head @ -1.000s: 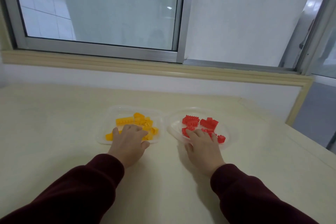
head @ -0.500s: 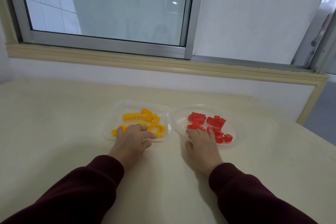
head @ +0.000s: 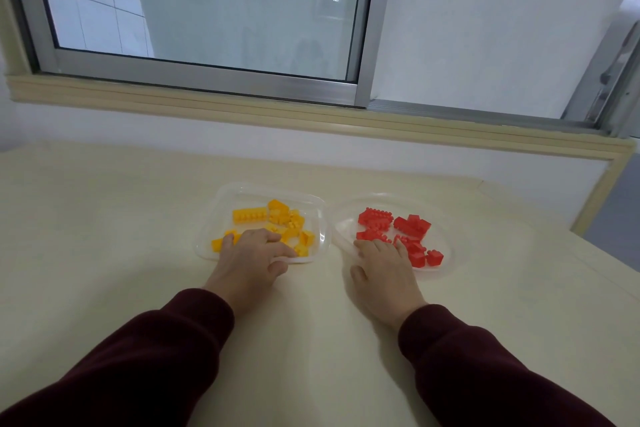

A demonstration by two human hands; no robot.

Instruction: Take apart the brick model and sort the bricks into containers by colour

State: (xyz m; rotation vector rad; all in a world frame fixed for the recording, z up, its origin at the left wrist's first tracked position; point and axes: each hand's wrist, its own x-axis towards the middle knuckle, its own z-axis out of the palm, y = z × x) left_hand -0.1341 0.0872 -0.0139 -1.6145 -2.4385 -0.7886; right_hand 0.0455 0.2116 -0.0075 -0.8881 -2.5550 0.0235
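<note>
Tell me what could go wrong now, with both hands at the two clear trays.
1. The trays look light and shallow. The left hand rests on the near rim of the yellow tray; pressing down may tip it and spill the yellow bricks.
2. The right hand lies over the red tray edge, close to the red bricks; a quick pull could drag bricks out.

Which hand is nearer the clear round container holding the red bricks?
Right. The right hand rests on the clear round container's near rim; the left hand is on the square yellow-brick container.
</note>
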